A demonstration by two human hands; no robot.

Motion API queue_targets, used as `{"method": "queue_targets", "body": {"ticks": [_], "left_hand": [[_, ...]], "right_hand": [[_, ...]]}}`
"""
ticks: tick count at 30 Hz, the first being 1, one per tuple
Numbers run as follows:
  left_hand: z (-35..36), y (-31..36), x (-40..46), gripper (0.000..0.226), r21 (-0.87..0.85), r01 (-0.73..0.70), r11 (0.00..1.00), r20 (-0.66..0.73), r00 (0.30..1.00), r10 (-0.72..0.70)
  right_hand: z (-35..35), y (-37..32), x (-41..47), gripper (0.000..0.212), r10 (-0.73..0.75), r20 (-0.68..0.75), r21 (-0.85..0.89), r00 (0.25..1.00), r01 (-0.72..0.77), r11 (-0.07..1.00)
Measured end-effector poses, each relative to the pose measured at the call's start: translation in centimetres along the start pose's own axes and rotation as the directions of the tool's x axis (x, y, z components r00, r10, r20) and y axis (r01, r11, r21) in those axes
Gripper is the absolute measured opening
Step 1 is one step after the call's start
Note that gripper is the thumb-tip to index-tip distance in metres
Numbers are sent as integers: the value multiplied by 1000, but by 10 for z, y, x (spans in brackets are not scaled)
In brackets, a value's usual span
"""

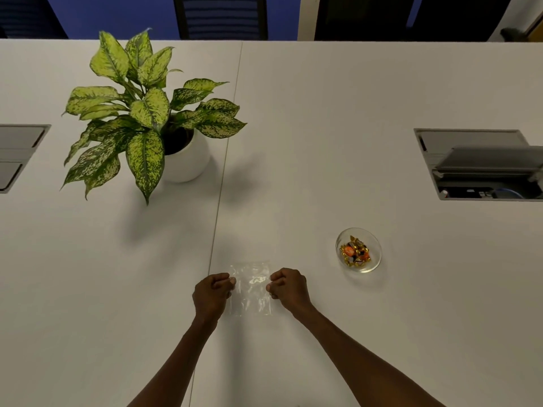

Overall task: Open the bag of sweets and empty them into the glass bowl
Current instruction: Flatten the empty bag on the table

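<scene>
White table (323,113): sweets (356,251) in bowl (374,267)

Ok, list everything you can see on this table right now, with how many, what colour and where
Table: one, white, filling the view.
Potted plant: one, speckled green leaves in a white pot, far left.
Floor boxes: two, grey, one at the left edge, one at the right with its lid up.
Glass bowl: one, clear, right of the hands.
Sweets: several, gold and orange wrappers, in the bowl.
Bag: one, clear, looks empty, between the hands.
Chairs: dark, beyond the table.
Left hand: pinching the bag's left edge.
Right hand: pinching its right edge.
</scene>
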State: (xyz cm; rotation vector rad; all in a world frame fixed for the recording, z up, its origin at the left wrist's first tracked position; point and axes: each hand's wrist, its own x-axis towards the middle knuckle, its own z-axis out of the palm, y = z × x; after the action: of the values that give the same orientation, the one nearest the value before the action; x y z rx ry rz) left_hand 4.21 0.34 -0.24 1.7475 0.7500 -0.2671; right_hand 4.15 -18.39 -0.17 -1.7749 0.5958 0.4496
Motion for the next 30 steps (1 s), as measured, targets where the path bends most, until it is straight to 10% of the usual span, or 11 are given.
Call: {"method": "queue_targets", "body": {"ticks": [13,19,30], "left_hand": [[-1,-31,15,40,305,-228,925,-32,968,249],[-8,-44,12,53,537,-525,660,271,848,455],[-19,-55,10,56,662,-623,417,486,780,393]], "right_hand": [[11,13,19,36,-3,173,-293,985,55,955],[2,25,8,65,-438,357,-579,825,564,589],[20,42,7,85,-321,473,-716,820,570,402]]}}
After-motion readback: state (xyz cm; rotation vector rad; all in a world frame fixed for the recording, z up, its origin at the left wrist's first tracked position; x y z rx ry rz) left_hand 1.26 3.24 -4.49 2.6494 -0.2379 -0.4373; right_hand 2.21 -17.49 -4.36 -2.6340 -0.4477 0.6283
